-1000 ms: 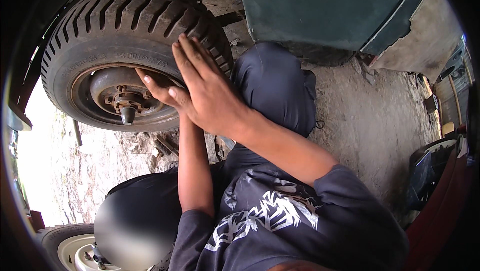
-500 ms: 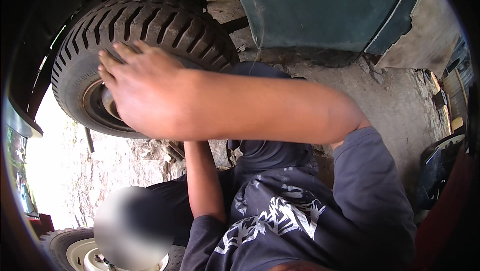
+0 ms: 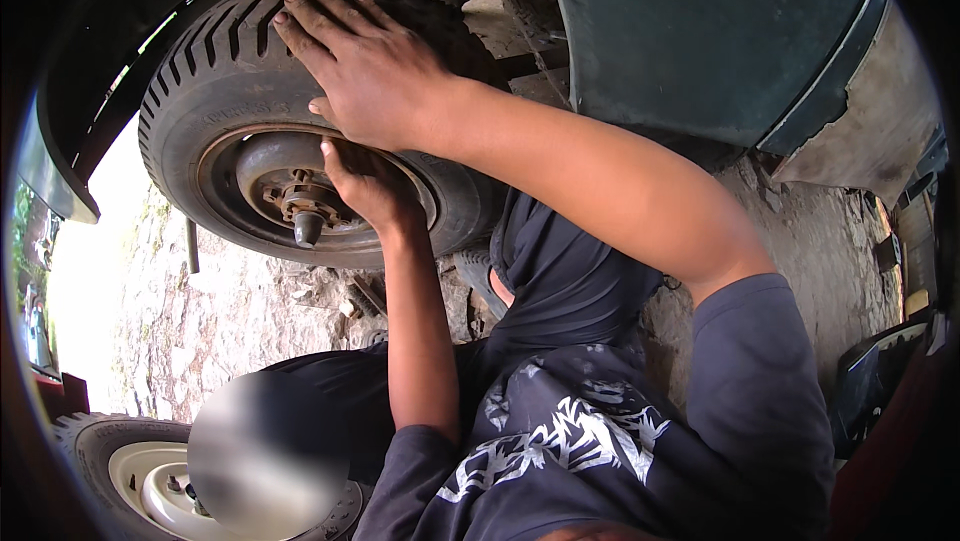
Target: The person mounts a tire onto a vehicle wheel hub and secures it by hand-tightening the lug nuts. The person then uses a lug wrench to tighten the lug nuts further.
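Note:
A large tyre with chunky tread [image 3: 225, 106] is mounted on a dark, rust-marked wheel rim [image 3: 215, 166] with an exposed hub [image 3: 305, 206]. My right hand [image 3: 375, 66] lies over the tyre's upper sidewall and tread, its fingers stretched out and dirty at the tips, holding nothing. Lower down, my left hand [image 3: 375, 186] is at the upper right of the rim, beside the hub. One digit of it points up; the others are largely hidden below my right wrist, but the hand looks open.
A dark green body panel [image 3: 700, 31] hangs at the upper right, with a chain-like strand [image 3: 530, 41] near its edge. Another wheel with a cream rim [image 3: 130, 466] is at lower left. My bent leg [image 3: 575, 271] is close to the tyre, above rough ground [image 3: 270, 311].
My right hand has moved up and right, from over the rim to the upper tyre. My left hand and the hub have come into sight. The whole view has shifted slightly.

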Motion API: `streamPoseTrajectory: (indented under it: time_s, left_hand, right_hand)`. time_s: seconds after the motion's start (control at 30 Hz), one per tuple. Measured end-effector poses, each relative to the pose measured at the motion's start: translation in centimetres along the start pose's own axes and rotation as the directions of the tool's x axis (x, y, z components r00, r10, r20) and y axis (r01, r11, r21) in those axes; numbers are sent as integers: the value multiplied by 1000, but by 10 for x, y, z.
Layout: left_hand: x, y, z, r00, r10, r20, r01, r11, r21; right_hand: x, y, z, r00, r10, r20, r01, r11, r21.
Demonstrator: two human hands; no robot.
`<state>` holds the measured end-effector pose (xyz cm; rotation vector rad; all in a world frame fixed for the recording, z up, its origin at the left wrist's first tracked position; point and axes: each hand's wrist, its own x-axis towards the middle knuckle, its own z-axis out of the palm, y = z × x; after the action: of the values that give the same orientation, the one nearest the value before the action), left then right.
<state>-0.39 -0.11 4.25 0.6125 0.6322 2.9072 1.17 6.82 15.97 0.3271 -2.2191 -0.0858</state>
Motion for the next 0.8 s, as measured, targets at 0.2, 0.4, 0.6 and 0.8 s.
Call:
streamPoseTrajectory:
  time_s: [0.2, 0.4, 0.6, 0.8]
  left_hand:
    - [1, -26, -16, 947, 319, 39, -314, 891, 329]
    - [-27, -51, -4, 917, 392, 72, -370, 772, 517]
    - [4, -15, 3, 921, 385, 53, -388, 909, 149]
    - [-23, -59, -15, 889, 444, 113, -436, 745, 505]
  right_hand:
    - [-6, 0, 3, 999, -27, -30, 24, 994, -104]
    - [-14, 12, 0, 997, -63, -51, 64, 998, 8]
    - [-20, 14, -4, 998, -60, -28, 60, 998, -12]
    - [-16, 10, 3, 997, -55, -54, 54, 998, -9]
